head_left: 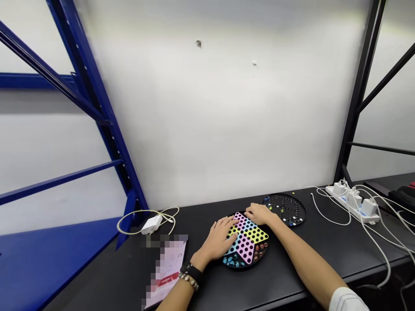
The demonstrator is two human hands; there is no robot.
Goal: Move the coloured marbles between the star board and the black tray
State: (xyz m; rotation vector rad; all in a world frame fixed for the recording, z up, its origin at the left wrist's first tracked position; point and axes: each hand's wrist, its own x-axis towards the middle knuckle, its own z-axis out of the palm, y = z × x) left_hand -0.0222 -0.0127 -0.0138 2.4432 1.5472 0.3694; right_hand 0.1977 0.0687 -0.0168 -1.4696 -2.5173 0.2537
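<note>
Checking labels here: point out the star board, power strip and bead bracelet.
Star board (pixel 245 247), head view: near pink section.
Power strip (pixel 354 210), head view: white casing.
Bead bracelet (pixel 190 280), head view: its visible beads.

The star-patterned board (pixel 245 248) looks like smooth, matt plastic; the blue marbles (pixel 234 260) at its near left are glassy and shiny. The round tray (pixel 304 207) beyond, to the far right, looks like dark plastic. The table (pixel 266 280) has a smooth black top with a faint sheen. The blue frame (pixel 97 90) on the left is glossy painted metal. The wall (pixel 227 121) is matt, with a rough chipped spot (pixel 199 43). The power strip (pixel 359 211) is white plastic, the near right sleeve (pixel 346 300) cloth
</note>
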